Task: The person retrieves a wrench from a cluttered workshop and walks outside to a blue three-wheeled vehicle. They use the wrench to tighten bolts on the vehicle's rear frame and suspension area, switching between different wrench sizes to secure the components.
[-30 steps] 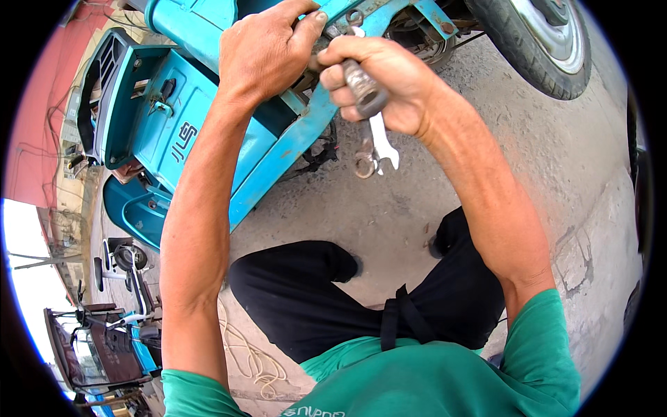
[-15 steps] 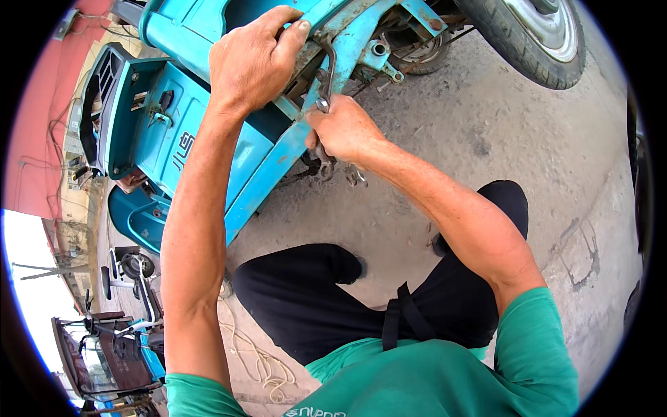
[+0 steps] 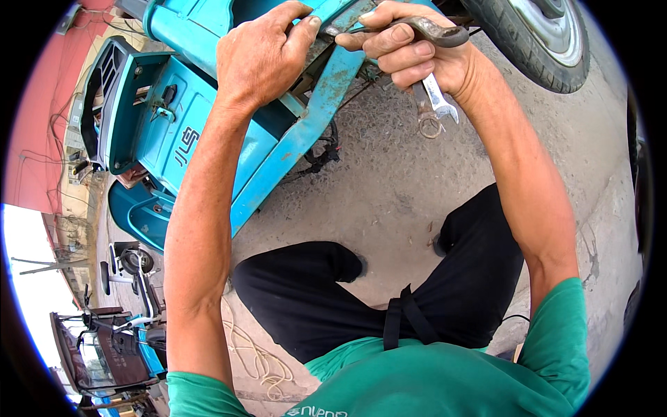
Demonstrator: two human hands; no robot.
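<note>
A turquoise vehicle frame, scuffed and rusty in places, slants up beneath my hands. My left hand is closed at its upper part, thumb pressed against the curled fingers; whatever lies inside the grip is hidden. To its right, my right hand is wrapped round several wrenches. A dark curved wrench lies across the top of the fingers, its left end reaching the frame. Below the fist hang a shiny open-end wrench and a browned ring-end wrench.
A tyred wheel stands at upper right. A turquoise body panel with a black grille is at left. Pale rope lies on the concrete floor by my left knee. Another three-wheeler stands at lower left.
My right hand has moved up and right, away from the lower frame, and turned so its fingers show, carrying the wrenches along. The left hand has barely shifted.
</note>
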